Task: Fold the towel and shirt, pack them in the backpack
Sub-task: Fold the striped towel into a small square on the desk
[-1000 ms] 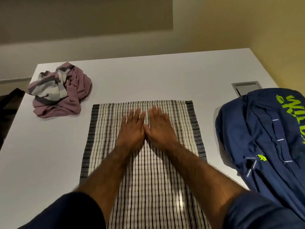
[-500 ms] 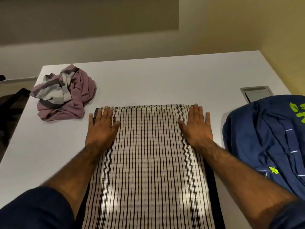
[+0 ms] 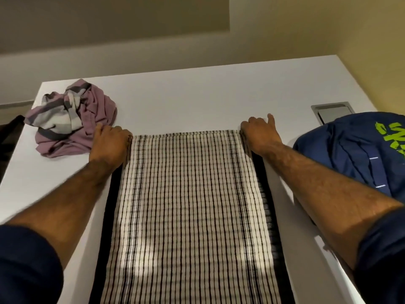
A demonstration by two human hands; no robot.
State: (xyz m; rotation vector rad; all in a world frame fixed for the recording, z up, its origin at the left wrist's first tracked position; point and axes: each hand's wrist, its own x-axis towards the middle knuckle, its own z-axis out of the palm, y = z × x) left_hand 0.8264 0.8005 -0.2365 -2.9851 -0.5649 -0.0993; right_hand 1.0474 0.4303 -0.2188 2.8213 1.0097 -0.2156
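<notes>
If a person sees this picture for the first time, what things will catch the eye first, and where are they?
First, the striped towel, spread flat down the middle of the white table, with the left hand and right hand at its far corners. Next, a crumpled mauve shirt lies at far left, and a navy backpack with neon-green lettering sits at right.

A white table (image 3: 197, 97) fills most of the view. A striped towel (image 3: 188, 205) with dark side borders lies flat along the middle, running from the near edge toward the centre. A crumpled pink and grey shirt (image 3: 72, 119) sits near the far left corner. A navy backpack (image 3: 355, 150) rests at the right edge, just before a metal hatch (image 3: 332, 111) set into the tabletop.
</notes>
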